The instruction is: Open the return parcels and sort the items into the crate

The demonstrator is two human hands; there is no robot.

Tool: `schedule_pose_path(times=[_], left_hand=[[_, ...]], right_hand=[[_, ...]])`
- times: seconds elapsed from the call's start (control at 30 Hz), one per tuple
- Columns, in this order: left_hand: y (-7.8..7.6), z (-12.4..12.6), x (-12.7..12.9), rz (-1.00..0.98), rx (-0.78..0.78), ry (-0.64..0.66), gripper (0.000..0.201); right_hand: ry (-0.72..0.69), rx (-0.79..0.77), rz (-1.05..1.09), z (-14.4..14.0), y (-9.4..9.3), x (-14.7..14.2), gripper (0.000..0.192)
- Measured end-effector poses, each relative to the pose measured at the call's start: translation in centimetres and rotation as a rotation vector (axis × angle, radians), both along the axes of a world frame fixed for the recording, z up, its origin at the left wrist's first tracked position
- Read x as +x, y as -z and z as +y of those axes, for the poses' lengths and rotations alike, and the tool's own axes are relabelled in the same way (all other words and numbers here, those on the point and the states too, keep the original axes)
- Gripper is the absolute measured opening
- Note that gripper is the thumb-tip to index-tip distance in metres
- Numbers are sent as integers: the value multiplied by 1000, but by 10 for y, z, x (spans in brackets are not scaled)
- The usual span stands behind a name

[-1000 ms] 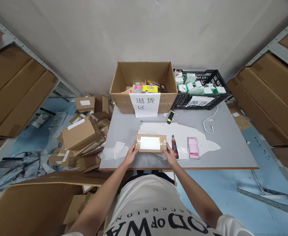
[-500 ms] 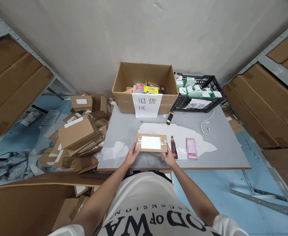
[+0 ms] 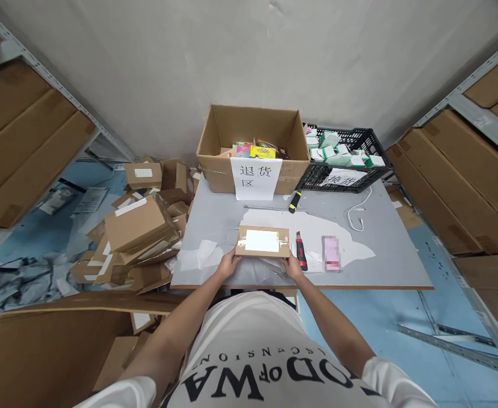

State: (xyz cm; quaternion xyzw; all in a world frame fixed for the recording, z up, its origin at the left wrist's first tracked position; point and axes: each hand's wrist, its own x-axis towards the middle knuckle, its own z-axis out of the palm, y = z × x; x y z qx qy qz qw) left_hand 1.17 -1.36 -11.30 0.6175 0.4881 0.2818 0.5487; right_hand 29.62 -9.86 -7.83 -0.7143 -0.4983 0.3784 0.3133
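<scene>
A small brown cardboard box (image 3: 242,247) with a white label and clear tape lies between my hands over the front part of the grey table (image 3: 397,255). My left hand (image 3: 229,264) grips its near left corner. At the near right corner, my right hand (image 3: 292,266) holds the same box. Just right of that hand lies a red and black utility knife (image 3: 301,252). A pink, blurred item (image 3: 331,253) sits further right. Beyond the box rests a yellow and black knife handle (image 3: 294,202).
At the table's back stand a large open carton (image 3: 215,170) with packets inside and a black crate (image 3: 378,153) of green-white boxes. A white cable (image 3: 350,218) lies at right. Discarded boxes (image 3: 133,224) pile up on the left. Shelves of cartons (image 3: 456,175) flank both sides.
The camera view has shifted slightly. The box stays in both hands, and its near edge appears slightly higher in view. Nothing is let go.
</scene>
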Motion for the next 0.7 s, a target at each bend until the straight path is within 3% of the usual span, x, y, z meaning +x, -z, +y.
schedule_pose_path(times=[0.27, 0.4, 0.57, 0.7], left_hand=[[-19, -4, -2, -42, -6, -30, 51], [-37, -12, -1, -89, -49, -56, 63], [-59, -15, 5, -112, -59, -96, 71], [-65, -11, 8, -89, -59, -136, 73]], right_hand=[[-37, -11, -20, -8, -22, 5, 33], [-38, -7, 1, -10, -36, 11, 33], [-36, -19, -134, -6, -51, 15, 38], [-32, -26, -260, 2, -56, 15, 44]])
